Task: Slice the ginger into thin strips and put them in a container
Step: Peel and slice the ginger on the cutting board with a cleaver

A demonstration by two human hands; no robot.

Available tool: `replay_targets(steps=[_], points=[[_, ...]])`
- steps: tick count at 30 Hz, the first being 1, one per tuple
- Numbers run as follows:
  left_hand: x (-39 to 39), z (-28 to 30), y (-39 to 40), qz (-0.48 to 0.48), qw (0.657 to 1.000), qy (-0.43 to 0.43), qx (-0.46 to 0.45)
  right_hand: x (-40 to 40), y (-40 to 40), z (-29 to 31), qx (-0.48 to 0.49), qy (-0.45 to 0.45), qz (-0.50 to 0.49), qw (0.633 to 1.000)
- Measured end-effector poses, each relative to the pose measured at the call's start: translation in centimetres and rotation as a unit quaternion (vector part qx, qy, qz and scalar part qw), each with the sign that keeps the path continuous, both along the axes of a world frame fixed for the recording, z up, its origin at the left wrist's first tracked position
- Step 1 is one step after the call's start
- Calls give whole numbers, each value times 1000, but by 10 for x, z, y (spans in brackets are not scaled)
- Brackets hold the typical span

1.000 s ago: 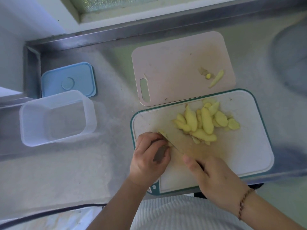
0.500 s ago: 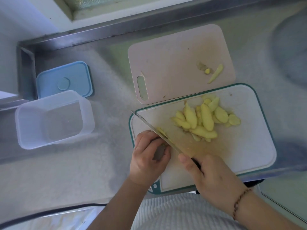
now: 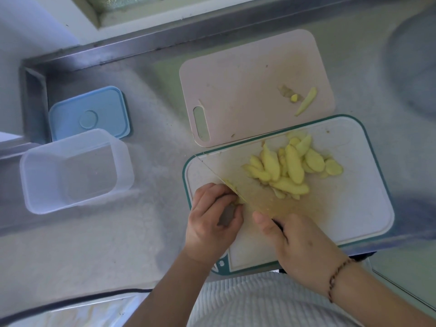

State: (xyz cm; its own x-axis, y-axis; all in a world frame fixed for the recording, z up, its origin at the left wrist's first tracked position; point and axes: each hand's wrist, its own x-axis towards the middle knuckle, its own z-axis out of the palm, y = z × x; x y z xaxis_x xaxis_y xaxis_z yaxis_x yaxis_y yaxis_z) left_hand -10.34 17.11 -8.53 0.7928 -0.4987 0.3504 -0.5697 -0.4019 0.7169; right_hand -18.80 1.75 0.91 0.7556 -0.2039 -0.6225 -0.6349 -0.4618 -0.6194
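Ginger piece: small yellow chunk on the white board, pinned under the curled fingertips of the left hand and mostly hidden by them.
Left hand: fingers curled down onto the ginger piece, knuckles against the flat of the blade.
Right hand: closed round the dark knife handle, thumb lying forward along it; a braided bracelet circles the wrist.
Knife: thin blade running from the right hand's grip up and left past the left fingers, its tip near the board's far-left corner.
Ginger slices: loose pile of pale yellow pieces just beyond and right of the blade, on the same board.
White board: teal-rimmed, under both hands, stained yellowish around the cutting spot.
Pink board: beyond the white board, its near edge tucked under it; a thin strip and a few scraps lie on its right part.
Container: clear plastic tub, well left of the left hand, nothing visible inside.
Lid: light blue, flat on the counter just behind the container.
Counter: brushed steel with a raised back rim.
Room: white wall at the left, a window sill behind the rim, a round dished area far right.
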Motion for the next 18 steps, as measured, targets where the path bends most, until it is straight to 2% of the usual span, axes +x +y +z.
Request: replay_targets(steps=[13,18], points=[[2,3,-1,-10,1000,7,-4,15,1,-7,24,31,-1,999],[3,4,0,-15,1000,0,-7,14,4,-13,36,6,-17,999]])
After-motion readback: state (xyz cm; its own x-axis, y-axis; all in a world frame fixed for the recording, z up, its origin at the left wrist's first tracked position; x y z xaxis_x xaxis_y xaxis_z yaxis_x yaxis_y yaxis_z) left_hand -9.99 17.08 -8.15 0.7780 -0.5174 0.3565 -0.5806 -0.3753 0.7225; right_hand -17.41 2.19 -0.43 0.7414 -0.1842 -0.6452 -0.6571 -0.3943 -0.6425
